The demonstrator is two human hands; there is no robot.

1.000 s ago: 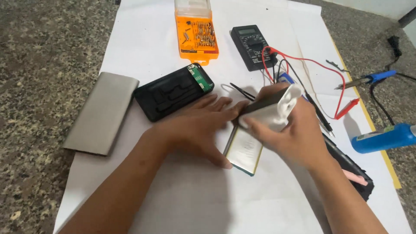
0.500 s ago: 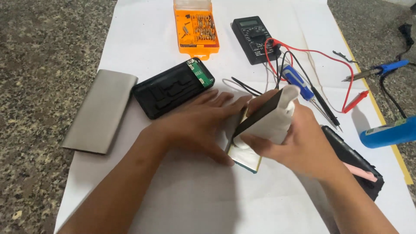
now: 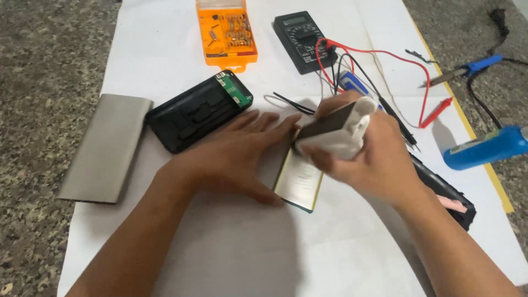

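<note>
At the far left we see a flat grey metal sleeve (image 3: 107,146) lying partly on the speckled stone tabletop (image 3: 44,66) and partly on the white paper sheet (image 3: 165,49) that covers the work area. Just beside it, further right, a black plastic tray (image 3: 195,113) with a small green circuit board (image 3: 234,91) at its upper end lies tilted on the paper. Above that sits an orange screwdriver-bit case (image 3: 226,33).

Our left hand (image 3: 231,159) lies flat and spread wide, palm down, its fingertips pressing the left edge of a flat silver battery pouch (image 3: 300,184) that rests on the paper at the centre. Our right hand (image 3: 368,159) is closed around a white wad, cloth or tissue, (image 3: 346,135) with a dark flat piece (image 3: 327,124) held against it, directly over the upper end of the pouch; we cannot tell whether the wad touches the pouch.

Behind the hands lie thin black tweezers (image 3: 291,103) and a black multimeter (image 3: 305,41) with red and black leads (image 3: 396,58) looping to the right. Under our right forearm a black casing (image 3: 445,192) shows. Further right lie a soldering iron with a blue handle (image 3: 467,69) and a blue cylinder-shaped tool (image 3: 487,147).
</note>
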